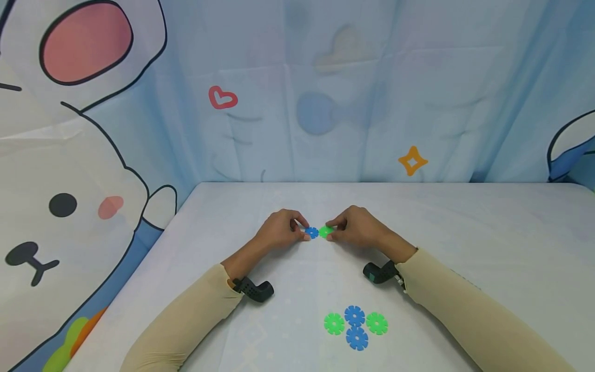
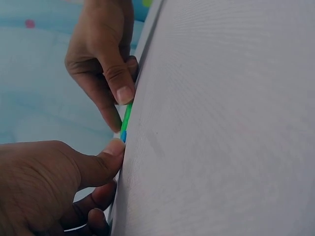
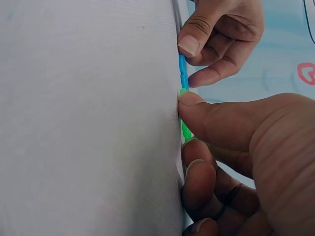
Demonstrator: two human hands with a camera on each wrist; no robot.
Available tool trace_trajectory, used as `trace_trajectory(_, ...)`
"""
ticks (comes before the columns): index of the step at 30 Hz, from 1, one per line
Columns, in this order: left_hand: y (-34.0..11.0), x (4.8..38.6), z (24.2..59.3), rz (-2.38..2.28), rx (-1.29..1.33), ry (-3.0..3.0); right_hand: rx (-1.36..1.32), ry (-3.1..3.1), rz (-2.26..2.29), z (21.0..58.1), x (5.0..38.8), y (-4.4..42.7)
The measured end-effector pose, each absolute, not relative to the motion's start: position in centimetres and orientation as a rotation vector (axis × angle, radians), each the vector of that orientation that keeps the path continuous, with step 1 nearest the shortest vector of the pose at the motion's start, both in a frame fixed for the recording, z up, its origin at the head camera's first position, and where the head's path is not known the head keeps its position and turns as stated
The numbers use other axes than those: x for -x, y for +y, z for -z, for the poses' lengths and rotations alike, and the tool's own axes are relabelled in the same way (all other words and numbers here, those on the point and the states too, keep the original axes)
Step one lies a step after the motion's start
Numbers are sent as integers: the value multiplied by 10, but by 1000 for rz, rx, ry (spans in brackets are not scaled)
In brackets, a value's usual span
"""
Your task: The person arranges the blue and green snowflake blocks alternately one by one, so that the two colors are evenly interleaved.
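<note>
Near the middle of the table, my left hand (image 1: 283, 229) pinches a blue notched disc (image 1: 312, 232) between thumb and fingers. My right hand (image 1: 357, 227) pinches a green notched disc (image 1: 325, 232) just to its right. The two discs meet edge to edge, low over the white surface. In the left wrist view the green disc (image 2: 126, 117) is seen edge-on above my left hand (image 2: 59, 182). The right wrist view has the blue disc (image 3: 184, 73) edge-on, its rim at the green disc (image 3: 186, 129) by my right thumb; whether they interlock I cannot tell.
Closer to the front of the white table (image 1: 488, 232) lie two blue discs (image 1: 355, 315) (image 1: 357, 338), one in front of the other, with a green disc (image 1: 334, 324) on the left and another green disc (image 1: 377, 323) on the right. A patterned curtain (image 1: 260, 139) hangs behind.
</note>
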State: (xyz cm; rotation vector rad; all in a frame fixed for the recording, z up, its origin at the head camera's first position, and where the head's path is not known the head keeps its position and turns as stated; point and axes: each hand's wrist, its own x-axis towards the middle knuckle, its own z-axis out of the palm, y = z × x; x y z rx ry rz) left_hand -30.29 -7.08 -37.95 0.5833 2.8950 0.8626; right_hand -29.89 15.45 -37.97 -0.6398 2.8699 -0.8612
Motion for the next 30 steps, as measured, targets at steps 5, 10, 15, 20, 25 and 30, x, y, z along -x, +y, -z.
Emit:
trace_trajectory(5,-72,303,379,-828,-560,2886,636,2864,866,376,298,152)
trace_trajectory(10,-71,303,380,-805,-572,2889,673,2866,872,363,293,153)
trace_trajectory(15,-72,303,380,-797,-560,2902,769,2847,856,348,282,157)
trace_trajectory(20,-72,302,379,-801,-531,2917,795,2767,812,339,259,164)
trace_trajectory(25,-71,302,380,-803,-549,2909,805,2566,882,342,233,174)
trace_trajectory(30,-70,301,380,-807,-544,2905,811,2317,1051,350,214,185)
